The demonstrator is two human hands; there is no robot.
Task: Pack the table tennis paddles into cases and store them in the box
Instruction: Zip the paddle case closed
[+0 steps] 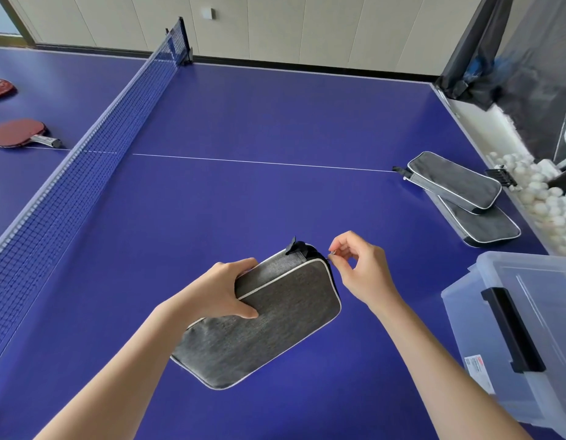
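Two red paddles, one (0,88) at 10 o'clock and one (19,134) at 9 o'clock, lie flat on the blue table (275,122) beyond the net (84,154). On the near side, at 6 o'clock, is a grey case (269,319), far end tilted up off the table. Left hand (224,290) grips its left edge, thumb on top and fingers curled under. Right hand (361,274), at the case's far right corner, pinches the zipper pull (331,253) between thumb and forefinger; the other fingers are loosely curled. At 3 o'clock two more grey cases are stacked, the upper (454,181) crosswise on the lower (484,227). White balls (541,198) are heaped past the table edge. A clear plastic box (529,328) sits at 4 o'clock.
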